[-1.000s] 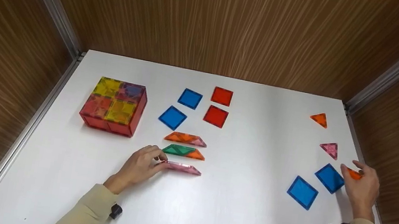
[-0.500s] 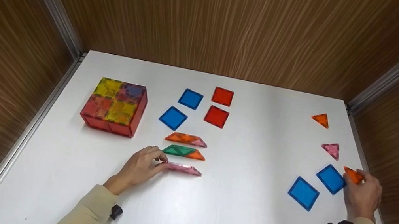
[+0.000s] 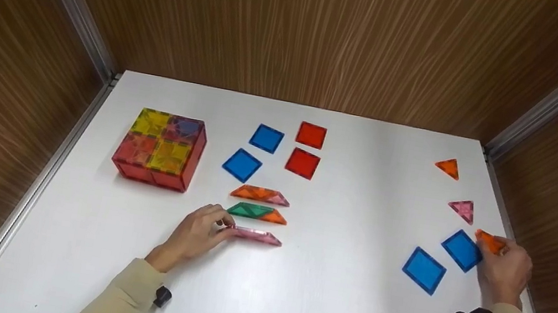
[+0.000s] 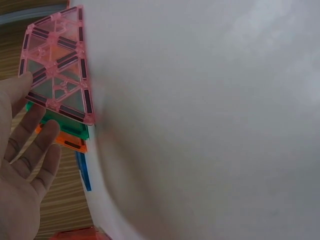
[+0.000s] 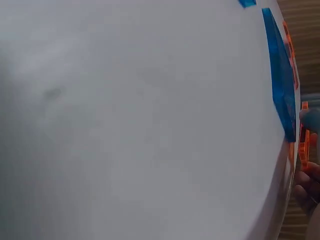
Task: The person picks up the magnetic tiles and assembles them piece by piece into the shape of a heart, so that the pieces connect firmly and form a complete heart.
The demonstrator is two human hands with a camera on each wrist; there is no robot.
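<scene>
Head view: left hand [image 3: 196,228] pinches one end of a pink trapezoid [image 3: 256,236] of triangular tiles, standing on its long edge on the white table [image 3: 322,309]; green-and-orange trapezoid [image 3: 252,211] just behind, orange-and-pink trapezoid [image 3: 255,193] beyond that. Right hand [image 3: 506,271], near the table's right edge, grips an orange triangle tile [image 3: 488,242] just beside a blue square tile [image 3: 461,250]; pink triangle tile [image 3: 463,210] lies near.

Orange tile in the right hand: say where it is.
Head view, right side: the right hand holds the orange tile beside the rightmost blue square, lower in the picture than the pink triangle.
</scene>
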